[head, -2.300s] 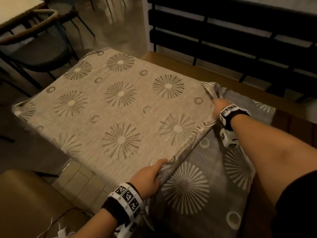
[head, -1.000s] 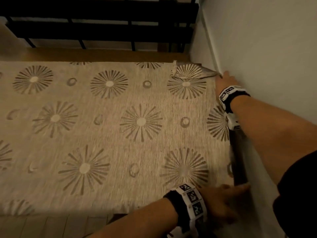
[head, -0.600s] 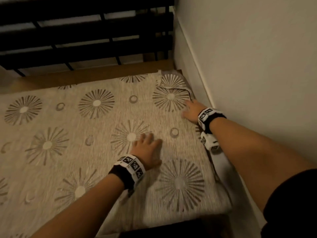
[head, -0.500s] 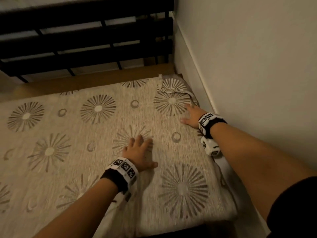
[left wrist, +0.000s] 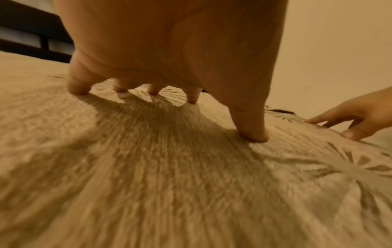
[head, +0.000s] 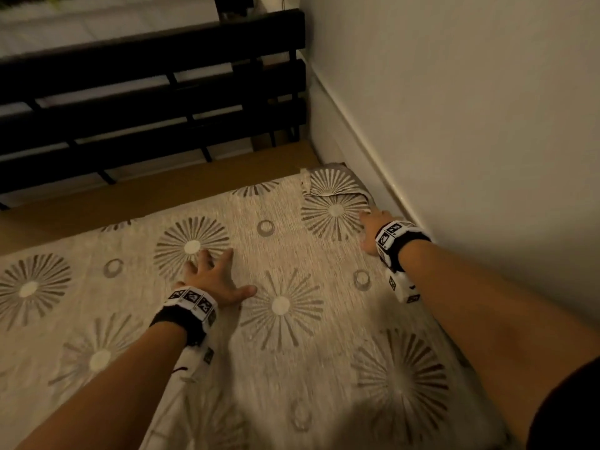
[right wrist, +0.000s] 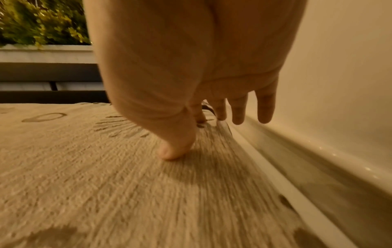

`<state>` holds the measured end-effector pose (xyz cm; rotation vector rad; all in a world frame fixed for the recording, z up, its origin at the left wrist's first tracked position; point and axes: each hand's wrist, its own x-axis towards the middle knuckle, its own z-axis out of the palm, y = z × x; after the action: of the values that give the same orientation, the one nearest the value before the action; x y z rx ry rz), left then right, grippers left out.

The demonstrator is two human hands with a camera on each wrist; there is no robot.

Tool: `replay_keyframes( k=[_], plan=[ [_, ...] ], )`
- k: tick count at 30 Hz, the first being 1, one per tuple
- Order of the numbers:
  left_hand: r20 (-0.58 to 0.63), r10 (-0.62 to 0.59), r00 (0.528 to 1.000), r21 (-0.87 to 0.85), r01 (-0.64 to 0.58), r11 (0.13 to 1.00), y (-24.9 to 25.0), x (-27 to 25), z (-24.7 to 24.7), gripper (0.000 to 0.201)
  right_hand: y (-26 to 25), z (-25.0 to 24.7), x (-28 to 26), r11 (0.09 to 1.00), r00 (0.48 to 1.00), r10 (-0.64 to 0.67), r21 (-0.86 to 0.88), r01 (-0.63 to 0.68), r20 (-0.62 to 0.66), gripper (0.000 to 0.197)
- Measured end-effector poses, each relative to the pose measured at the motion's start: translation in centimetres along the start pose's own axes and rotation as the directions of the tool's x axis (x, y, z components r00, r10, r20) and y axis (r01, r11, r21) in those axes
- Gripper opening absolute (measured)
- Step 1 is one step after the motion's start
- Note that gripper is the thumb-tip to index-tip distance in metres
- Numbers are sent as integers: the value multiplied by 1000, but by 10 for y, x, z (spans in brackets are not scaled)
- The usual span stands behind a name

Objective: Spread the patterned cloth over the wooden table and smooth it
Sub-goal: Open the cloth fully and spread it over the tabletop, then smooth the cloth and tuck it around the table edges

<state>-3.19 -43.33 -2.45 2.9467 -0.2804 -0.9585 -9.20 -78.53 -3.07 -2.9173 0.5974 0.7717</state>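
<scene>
The beige cloth [head: 292,368] with sunburst and ring patterns lies flat over the wooden table [head: 162,190], whose bare far strip shows beyond it. My left hand [head: 214,274] presses flat on the cloth near the middle, fingers spread; in the left wrist view its fingertips [left wrist: 191,99] touch the cloth [left wrist: 148,167]. My right hand [head: 370,228] rests with straight fingers on the cloth by the wall, just below a folded-back corner [head: 331,183]. In the right wrist view its thumb [right wrist: 171,151] touches the cloth [right wrist: 106,184].
A white wall [head: 470,125] with a baseboard [right wrist: 297,167] runs tight along the table's right side. A black slatted railing [head: 146,102] stands behind the table's far edge, with green plants [right wrist: 42,21] beyond.
The cloth was pulled open across the table. Both hands let go of its edge and went flat on top. Over the last half second the left hand slid away from me and leftward; the right edged toward the folded corner.
</scene>
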Motion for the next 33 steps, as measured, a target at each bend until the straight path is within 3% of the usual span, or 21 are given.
replay_keyframes(
  k=[4, 11, 17, 19, 21, 23, 26, 30, 33],
  plan=[
    [13, -3, 1000, 27, 3, 1000, 7, 12, -4, 120, -13, -9, 17, 996, 999, -8, 86, 12, -46, 68],
    [58, -31, 998, -80, 35, 996, 11, 19, -8, 125, -18, -15, 36, 987, 990, -81, 127, 96, -118, 84],
    [18, -43, 999, 54, 42, 998, 20, 32, -22, 126, -21, -18, 40, 988, 976, -140, 37, 149, -167, 49],
    [-95, 31, 995, 58, -26, 998, 46, 39, -31, 117, -20, -20, 40, 989, 970, -141, 17, 147, -200, 44],
    [-188, 194, 963, 1, -198, 980, 86, 57, -35, 105, -21, -29, 41, 989, 976, -141, 17, 146, -166, 40],
    [-159, 352, 922, 23, -353, 935, 129, 81, -37, 93, -20, -41, 47, 988, 982, -151, 11, 153, -114, 18],
    [-87, 407, 909, 63, -403, 913, 169, 111, -50, 88, -20, -65, 62, 980, 986, -161, 110, 165, -44, 23],
    [-217, 443, 870, 68, -439, 896, 190, 142, -81, 74, -10, -65, 91, 984, 956, -130, 81, 156, -262, 22],
    [-146, 388, 910, 34, -388, 921, 200, 159, -99, 73, 6, -56, 108, 976, 970, -56, 193, 104, -236, 55]
  ],
)
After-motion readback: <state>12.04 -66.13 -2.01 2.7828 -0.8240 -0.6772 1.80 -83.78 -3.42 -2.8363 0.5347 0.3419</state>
